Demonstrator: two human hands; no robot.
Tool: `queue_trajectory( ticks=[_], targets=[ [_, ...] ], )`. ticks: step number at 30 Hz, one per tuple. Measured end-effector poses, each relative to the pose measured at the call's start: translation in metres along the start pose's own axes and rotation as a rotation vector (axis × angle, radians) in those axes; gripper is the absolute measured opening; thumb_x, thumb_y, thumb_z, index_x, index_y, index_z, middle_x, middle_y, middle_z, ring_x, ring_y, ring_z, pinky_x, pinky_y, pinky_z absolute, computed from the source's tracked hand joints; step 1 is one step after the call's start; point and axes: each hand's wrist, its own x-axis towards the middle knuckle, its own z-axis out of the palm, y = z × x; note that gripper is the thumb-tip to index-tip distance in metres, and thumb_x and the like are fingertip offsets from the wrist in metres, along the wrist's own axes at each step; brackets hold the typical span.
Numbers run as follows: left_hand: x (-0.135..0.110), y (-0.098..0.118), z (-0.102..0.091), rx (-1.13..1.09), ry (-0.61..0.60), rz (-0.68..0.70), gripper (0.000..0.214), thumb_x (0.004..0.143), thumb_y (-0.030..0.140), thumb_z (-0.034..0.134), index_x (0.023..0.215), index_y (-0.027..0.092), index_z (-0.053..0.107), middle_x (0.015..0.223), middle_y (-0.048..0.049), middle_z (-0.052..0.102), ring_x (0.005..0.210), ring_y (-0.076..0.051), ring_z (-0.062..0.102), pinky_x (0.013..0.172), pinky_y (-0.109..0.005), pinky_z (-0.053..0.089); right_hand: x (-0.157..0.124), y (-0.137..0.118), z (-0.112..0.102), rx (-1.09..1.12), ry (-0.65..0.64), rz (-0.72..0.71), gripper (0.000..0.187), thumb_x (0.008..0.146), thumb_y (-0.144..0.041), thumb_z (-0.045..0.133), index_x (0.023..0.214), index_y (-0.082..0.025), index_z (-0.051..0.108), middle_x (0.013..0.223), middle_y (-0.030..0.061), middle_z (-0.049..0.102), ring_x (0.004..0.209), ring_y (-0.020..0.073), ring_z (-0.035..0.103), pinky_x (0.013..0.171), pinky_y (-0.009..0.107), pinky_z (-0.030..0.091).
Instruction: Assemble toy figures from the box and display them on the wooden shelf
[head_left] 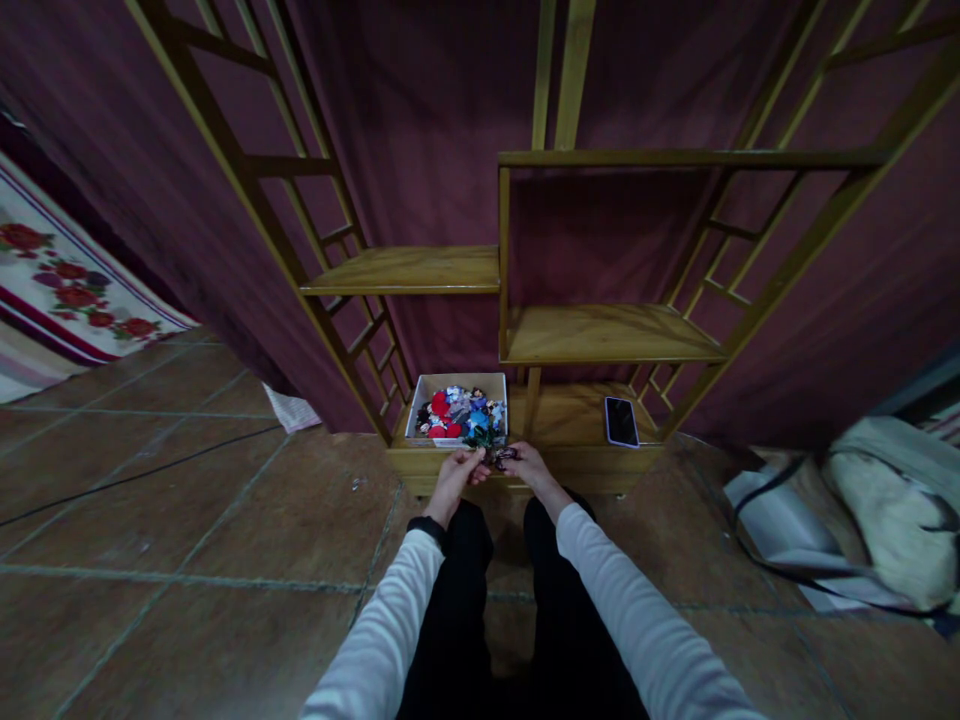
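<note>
Between the fingers of the left hand (459, 470) and of the right hand (531, 466) is found a small dark shiny piece (500, 458), with a brownish-purple gleam; what exactly it is cannot be told, because it is too small. The fingers of both hands are closed in a pinch, with almost no opening, and they have hold of this piece, the left from one side and the right from the other. Just beyond the left fingers stands an open, shallow rectangular box (491, 386) with pale walls. It contains a heap of many small colourful pieces (459, 412), among which red, blue, white and black can be recognised. A dark green glossy piece (480, 433) shows at the near edge of this box, just above the held piece; whether the two are joined is not clear.

The box rests on the low yellowish-brown wooden shelf (577, 415), which lies directly past the fingers. Farther to the right of the right fingers, on the same shelf, lies a rectangular phone (621, 421) with a dark screen and a pale violet edge. Behind the fingers, nearer to the body, a black band (427, 530) goes around the left wrist, and white sleeves (630, 590) cover both forearms. Well apart from the right fingers, a pale cloth bag (892, 520) lies on the brown tiled floor (247, 630).
</note>
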Motion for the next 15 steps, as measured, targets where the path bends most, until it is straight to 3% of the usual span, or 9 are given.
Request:
queue_trajectory(
  ticks=[15],
  targets=[
    [-0.0005, 0.0029, -0.0029, -0.01, 0.019, -0.063, 0.044, 0.059, 0.055, 0.066, 0.069, 0.013, 0.054, 0.056, -0.0059, 0.065, 0.043, -0.011, 0.056, 0.043, -0.02, 0.036, 0.0009, 0.0015, -0.0005, -0.015, -0.017, -0.003, 0.022, 0.053, -0.021, 0.066, 0.072, -0.018, 0.055, 0.064, -0.0034, 0.06, 0.057, 0.0124, 0.059, 0.05, 0.022, 0.048]
  ],
)
